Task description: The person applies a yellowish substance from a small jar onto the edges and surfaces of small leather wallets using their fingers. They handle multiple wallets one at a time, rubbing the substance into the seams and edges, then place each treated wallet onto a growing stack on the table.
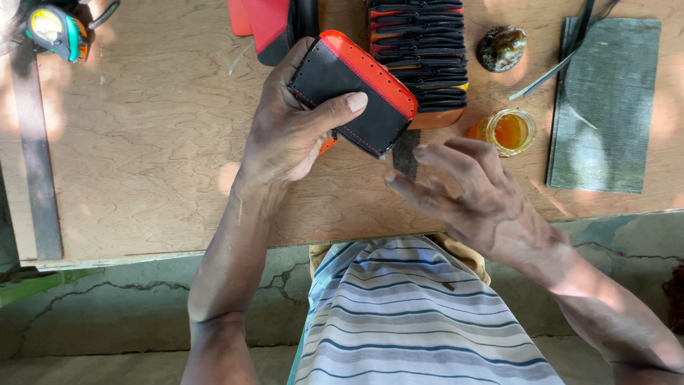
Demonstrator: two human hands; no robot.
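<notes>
While the left hand (285, 135) grips a black leather wallet piece with an orange-red stitched edge (354, 93), its fingers are wrapped behind the piece and the thumb lies across the black face, clamping it tilted above the tabletop (142, 142). The right hand (474, 196) hovers just beside the wallet's lower corner, its fingers spread apart and holding nothing. Behind the wallet lies a stack of similar black and orange pieces (420, 50), with a red leather piece (267, 21) to its left. A small glass jar of amber liquid (509, 132) stands near the right hand, a brownish stone-like lump (501, 48) lies beyond it, and a dark grey mat (609, 103) lies at the far right with thin metal tools (556, 71) across it. A tape measure (53, 28) and a metal ruler (35, 157) sit at the left edge.
</notes>
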